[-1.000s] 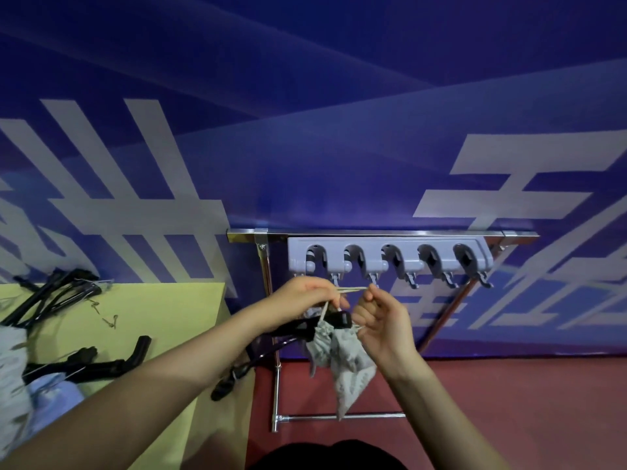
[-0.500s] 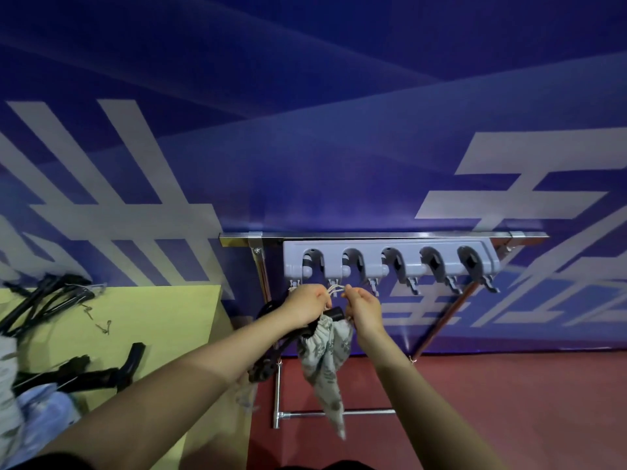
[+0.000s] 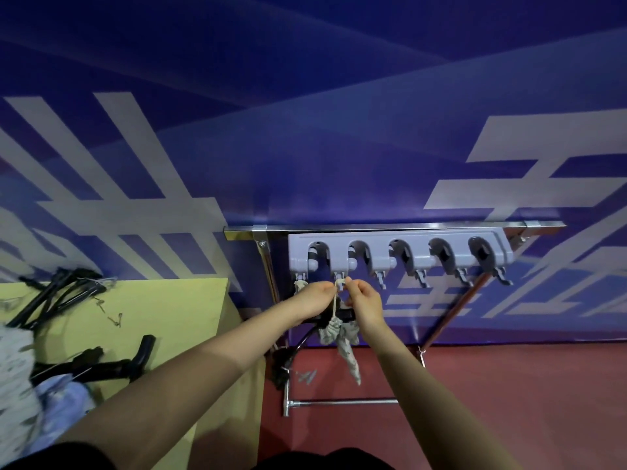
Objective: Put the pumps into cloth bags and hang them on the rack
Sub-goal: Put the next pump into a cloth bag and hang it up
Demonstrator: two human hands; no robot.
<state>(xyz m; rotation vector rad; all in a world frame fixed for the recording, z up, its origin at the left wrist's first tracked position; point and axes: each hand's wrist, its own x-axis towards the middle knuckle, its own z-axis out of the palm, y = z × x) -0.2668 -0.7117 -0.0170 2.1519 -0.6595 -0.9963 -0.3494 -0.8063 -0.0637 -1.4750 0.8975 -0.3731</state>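
Note:
A grey hook rack (image 3: 400, 257) with several clips and hooks hangs from a chrome rail. My left hand (image 3: 314, 300) and my right hand (image 3: 364, 301) both pinch the pale drawstring (image 3: 336, 295) of a patterned cloth bag (image 3: 342, 340) and hold its loop at the second hook from the left (image 3: 339, 277). A black pump handle (image 3: 342, 315) sticks out of the bag's mouth. Another cord (image 3: 300, 286) hangs from the first hook, with a black hose (image 3: 305, 337) drooping below it.
A yellow table (image 3: 176, 317) on the left holds several black pumps (image 3: 101, 366), a tangle of black pumps at its far corner (image 3: 57, 293), and folded cloth bags (image 3: 20, 371). The chrome stand's crossbar (image 3: 342, 401) sits on the red floor. A blue banner wall is behind.
Both hands have risen with the bag from below the rack up to the second hook, and the drawstring loop now sits at that hook. The view has moved closer to the rack.

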